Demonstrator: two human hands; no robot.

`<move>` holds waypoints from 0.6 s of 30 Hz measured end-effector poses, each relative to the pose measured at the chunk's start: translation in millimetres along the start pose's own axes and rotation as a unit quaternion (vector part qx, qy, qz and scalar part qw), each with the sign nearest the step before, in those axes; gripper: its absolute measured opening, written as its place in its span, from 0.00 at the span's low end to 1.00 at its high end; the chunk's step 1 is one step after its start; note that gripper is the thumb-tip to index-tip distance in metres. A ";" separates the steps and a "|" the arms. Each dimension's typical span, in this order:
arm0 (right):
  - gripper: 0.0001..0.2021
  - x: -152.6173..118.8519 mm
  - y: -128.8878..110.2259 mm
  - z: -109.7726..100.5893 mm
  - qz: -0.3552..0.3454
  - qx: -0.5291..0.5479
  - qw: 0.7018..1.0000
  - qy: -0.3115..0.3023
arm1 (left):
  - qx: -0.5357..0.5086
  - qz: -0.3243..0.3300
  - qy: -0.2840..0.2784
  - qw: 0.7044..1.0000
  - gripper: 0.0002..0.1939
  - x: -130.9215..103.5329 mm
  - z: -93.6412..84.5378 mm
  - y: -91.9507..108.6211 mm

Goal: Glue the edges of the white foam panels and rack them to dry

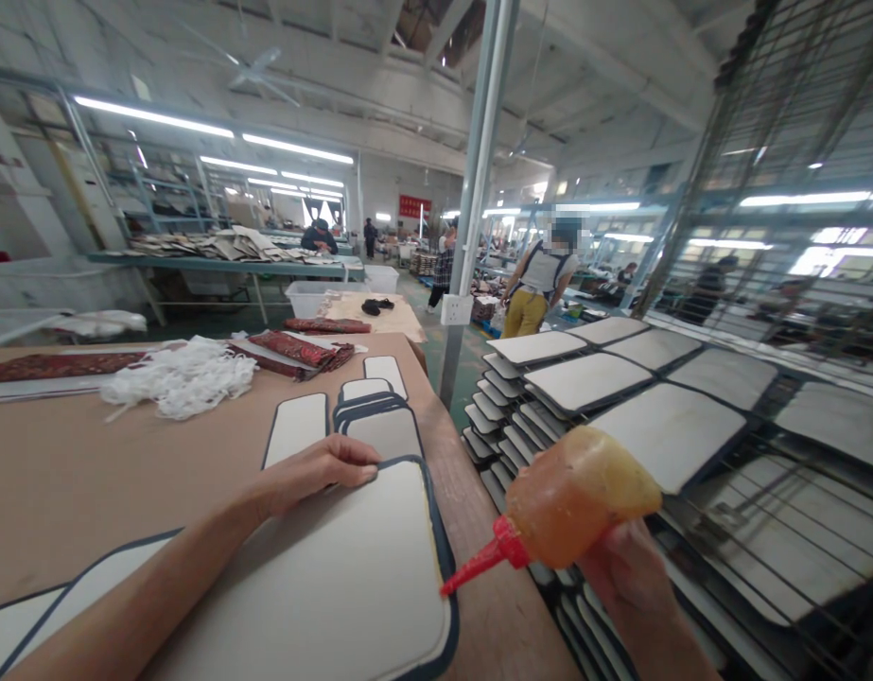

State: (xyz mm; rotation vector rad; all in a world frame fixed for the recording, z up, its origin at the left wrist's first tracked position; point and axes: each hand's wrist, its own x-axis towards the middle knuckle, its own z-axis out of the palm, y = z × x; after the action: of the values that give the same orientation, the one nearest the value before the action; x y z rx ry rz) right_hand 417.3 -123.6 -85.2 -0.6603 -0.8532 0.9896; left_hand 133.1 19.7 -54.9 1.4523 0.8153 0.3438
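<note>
A large white panel (337, 577) with a dark blue edge and rounded corners lies at the front of the brown table. At its far edge, my left hand (347, 461) pinches the dark border between thumb and fingers. My right hand (624, 563) is wrapped round a squeeze bottle (574, 497) of amber liquid, tilted down to the left. The bottle's red nozzle (471, 566) has its tip at the panel's right border, where a thin yellowish line runs along the edge.
Smaller edged panels (383, 430) lie beyond the large one. White stringy material (181, 376) and patterned red fabric (294, 348) are on the table (159, 463). Racks of stacked panels (588, 380) stand at right, near a metal post (471, 189). A person (539, 284) stands behind them.
</note>
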 end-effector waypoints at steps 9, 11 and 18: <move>0.34 -1.4 6.7 -8.4 -0.017 0.003 1.000 0.020 | -0.049 -0.006 0.036 0.998 0.11 1.1 -7.7 -5.5; 0.35 -2.1 10.2 -11.1 -0.038 0.002 0.999 0.037 | -0.064 -0.003 0.050 0.997 0.12 2.3 -9.8 -7.9; 0.31 -2.8 25.2 -24.5 -0.122 -0.023 0.989 0.077 | -0.109 0.014 0.128 0.986 0.15 6.6 -11.1 -13.2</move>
State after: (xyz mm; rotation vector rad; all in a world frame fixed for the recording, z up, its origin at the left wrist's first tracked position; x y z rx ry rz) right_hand 426.3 -118.2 -118.9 -0.6455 -0.8004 0.6917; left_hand 126.8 30.5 -68.4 1.2307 0.9324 0.6316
